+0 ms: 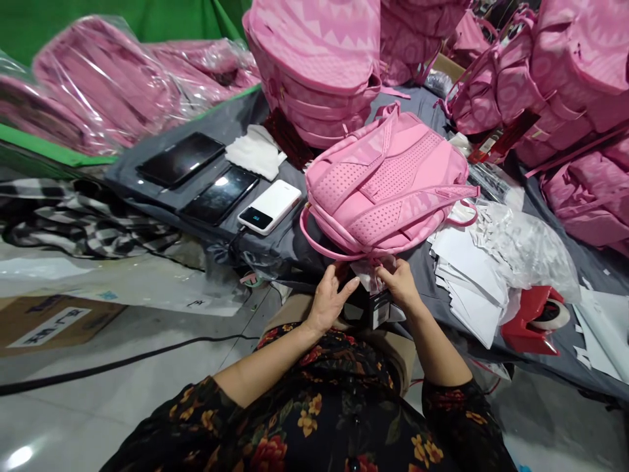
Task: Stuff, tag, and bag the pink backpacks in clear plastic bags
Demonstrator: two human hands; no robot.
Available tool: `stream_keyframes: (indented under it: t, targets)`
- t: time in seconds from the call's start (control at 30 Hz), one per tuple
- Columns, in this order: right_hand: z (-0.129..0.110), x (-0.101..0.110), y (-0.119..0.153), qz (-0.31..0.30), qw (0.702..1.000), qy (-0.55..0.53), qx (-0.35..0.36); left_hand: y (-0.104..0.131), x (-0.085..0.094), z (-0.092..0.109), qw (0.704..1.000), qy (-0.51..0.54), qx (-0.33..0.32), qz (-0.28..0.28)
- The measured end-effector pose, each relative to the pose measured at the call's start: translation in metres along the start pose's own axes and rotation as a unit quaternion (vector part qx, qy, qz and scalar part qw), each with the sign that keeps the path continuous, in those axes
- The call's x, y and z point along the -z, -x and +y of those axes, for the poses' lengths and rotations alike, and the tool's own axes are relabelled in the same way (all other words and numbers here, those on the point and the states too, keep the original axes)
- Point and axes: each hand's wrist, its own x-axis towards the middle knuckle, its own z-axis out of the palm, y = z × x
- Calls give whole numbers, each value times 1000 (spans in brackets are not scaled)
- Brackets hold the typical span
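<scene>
A pink backpack (393,177) lies on the table in front of me, its padded back panel and shoulder straps facing up. At its near edge my right hand (400,283) pinches a small piece of clear plastic (369,274). A dark tag with a white label (381,313) hangs just below that plastic. Opposite, my left hand (333,298) is at the backpack's lower edge, thumb stretched away from the bent fingers. Its fingertips are partly hidden, and I cannot tell whether the thumb touches the plastic.
To the left lie a white power bank (270,206), two dark phones (221,195) and a white cloth (255,152). On the right are white papers (466,275), a plastic bag (531,242) and a red tape dispenser (528,321). More pink backpacks (317,72) stand behind.
</scene>
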Motion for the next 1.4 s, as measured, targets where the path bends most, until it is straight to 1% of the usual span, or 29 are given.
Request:
stream_keyframes:
  t: [0.07, 0.1, 0.13, 0.2, 0.3, 0.4, 0.43, 0.5, 0.57, 0.63, 0.7, 0.77, 0.83, 0.87, 1.0, 1.07, 1.13, 1.2, 1.27, 1.4]
  targets:
    - [-1, 2, -2, -8, 1000, -12, -7, -5, -9, 4, 989, 128, 70, -38]
    - [-2, 3, -2, -12, 1000, -14, -10, -8, -13, 7, 980, 171, 94, -45]
    - [-2, 3, -2, -17, 1000, -13, -12, -11, -18, 9, 972, 203, 112, -40]
    - [-4, 2, -1, -26, 1000, -5, -12, -15, -25, 10, 961, 244, 130, -7]
    - [-6, 4, 1, -34, 999, 20, 7, -18, -30, 8, 955, 260, 134, 53]
    - [-5, 13, 3, -51, 996, 70, 35, -18, -30, 3, 959, 238, 132, 82]
    - [-4, 17, 3, -48, 993, 93, 48, -18, -30, 1, 962, 225, 132, 85]
    - [-1, 25, 5, -8, 985, 146, 93, -20, -30, -1, 968, 194, 132, 91]
    - [0, 30, 7, 57, 964, 208, 157, -25, -32, -4, 972, 169, 132, 100]
    - [-2, 31, 11, 107, 929, 273, 226, -32, -36, -5, 970, 167, 134, 114]
    - [-8, 27, 15, 134, 886, 341, 285, -40, -40, -4, 964, 186, 141, 130]
    - [-16, 18, 18, 153, 837, 410, 329, -44, -45, -3, 956, 204, 156, 142]
    - [-23, 8, 21, 162, 795, 466, 353, -43, -47, -1, 950, 218, 176, 138]
    - [-26, 1, 22, 160, 781, 486, 357, -42, -48, 0, 949, 224, 180, 128]
    - [-22, -22, 22, 125, 753, 530, 370, -33, -43, 2, 950, 252, 162, 84]
    - [-16, -29, 22, 110, 746, 541, 372, -31, -40, 3, 951, 255, 158, 79]
    - [-9, -31, 24, 107, 753, 541, 360, -31, -37, 3, 952, 255, 153, 74]
    - [-3, -30, 29, 115, 768, 525, 349, -30, -36, 5, 954, 255, 143, 60]
    - [2, -29, 34, 125, 779, 503, 353, -29, -35, 7, 956, 257, 132, 49]
    - [10, -31, 41, 155, 783, 475, 370, -24, -35, 10, 961, 250, 115, 33]
